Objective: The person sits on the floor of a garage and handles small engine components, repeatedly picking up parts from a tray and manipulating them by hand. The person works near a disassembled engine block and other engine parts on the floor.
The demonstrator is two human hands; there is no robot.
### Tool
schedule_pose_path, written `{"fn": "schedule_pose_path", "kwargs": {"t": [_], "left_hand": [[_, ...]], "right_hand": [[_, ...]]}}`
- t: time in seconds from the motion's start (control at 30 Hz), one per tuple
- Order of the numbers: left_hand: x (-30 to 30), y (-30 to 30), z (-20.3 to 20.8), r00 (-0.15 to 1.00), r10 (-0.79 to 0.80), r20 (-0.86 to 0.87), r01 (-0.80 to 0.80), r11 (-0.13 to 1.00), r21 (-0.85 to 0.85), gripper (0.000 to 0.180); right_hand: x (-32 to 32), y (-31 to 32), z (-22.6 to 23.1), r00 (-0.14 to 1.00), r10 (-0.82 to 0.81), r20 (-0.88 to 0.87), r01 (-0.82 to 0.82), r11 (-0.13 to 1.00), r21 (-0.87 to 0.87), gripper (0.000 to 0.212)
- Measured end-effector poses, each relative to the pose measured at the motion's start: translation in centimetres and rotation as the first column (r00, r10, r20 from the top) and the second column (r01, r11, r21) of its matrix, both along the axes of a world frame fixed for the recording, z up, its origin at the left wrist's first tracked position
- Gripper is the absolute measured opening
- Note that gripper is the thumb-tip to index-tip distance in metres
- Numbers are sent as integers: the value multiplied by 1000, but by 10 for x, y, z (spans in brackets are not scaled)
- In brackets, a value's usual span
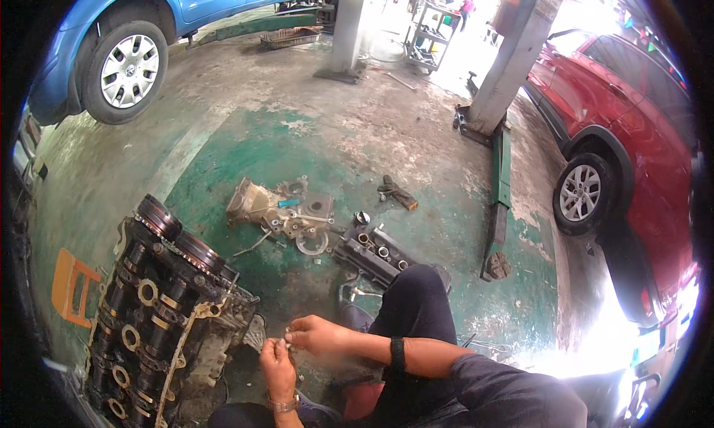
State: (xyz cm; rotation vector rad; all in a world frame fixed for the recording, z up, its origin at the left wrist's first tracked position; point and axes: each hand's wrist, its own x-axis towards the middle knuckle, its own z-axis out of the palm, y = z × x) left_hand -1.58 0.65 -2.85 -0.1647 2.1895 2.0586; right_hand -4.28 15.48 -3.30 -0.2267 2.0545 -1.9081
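My left hand (278,367) is closed, its thumb and fingertips pinched together, with a watch on the wrist. Against it my right hand (318,334) bends in, also closed in a pinch, a dark band on its forearm. Something small and pale seems to be between the fingertips, too tiny to name. Left of both hands stands a greasy engine (137,309) with its camshafts and gears exposed. Beyond my knee a black valve cover (372,255) lies on the green floor. Next to it rests a dirty metal engine cover (279,208) with a wrench (311,217) on top.
An orange stool (67,283) stands left of the engine. Dark work gloves (399,193) lie on the floor ahead. A lift post (513,63) with a green arm (500,168) rises at right, near a red car (632,108). A blue car (56,78) is at far left.
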Motion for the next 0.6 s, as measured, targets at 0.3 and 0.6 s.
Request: {"fn": "schedule_pose_path", "kwargs": {"t": [0.3,0.6], "left_hand": [[-3,-2,0,993,23,115,-29,998,47,19],[-3,-3,1,959,54,277,-88,990,113,41]], "right_hand": [[4,-3,-2,956,-25,-294,65,990,127,21],[8,-2,15,788,139,-600,70,948,311,14]]}}
